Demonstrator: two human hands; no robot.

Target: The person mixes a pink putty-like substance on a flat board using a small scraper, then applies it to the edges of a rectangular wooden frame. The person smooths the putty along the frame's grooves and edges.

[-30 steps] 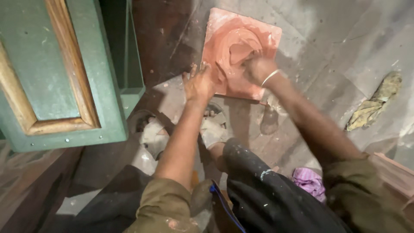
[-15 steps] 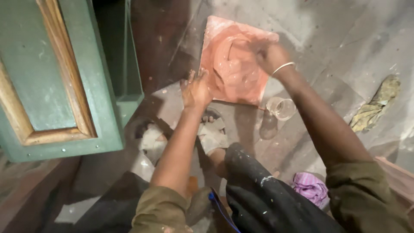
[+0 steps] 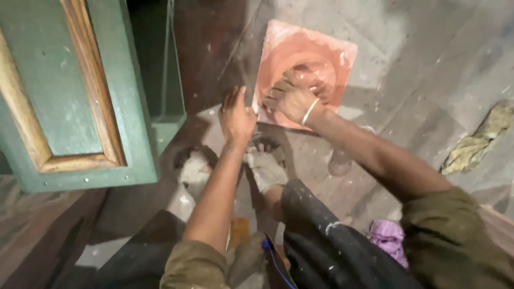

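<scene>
The terracotta-coloured square slab (image 3: 321, 59) lies flat on the stone floor (image 3: 428, 64), right of the green door (image 3: 69, 107). Looks stiff, heavy and brittle, probably dusty-slick, so I'd grab opposite edges. Left hand (image 3: 236, 116) rests open at its left edge; right hand (image 3: 292, 96) presses curled onto its middle.

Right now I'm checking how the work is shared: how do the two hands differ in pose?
The right hand lies on the reddish square slab, fingers curled, a pale bangle at its wrist. The left hand lies flatter, fingers stretched, beside the slab's left edge, bare-wristed. Both are palm down.
</scene>
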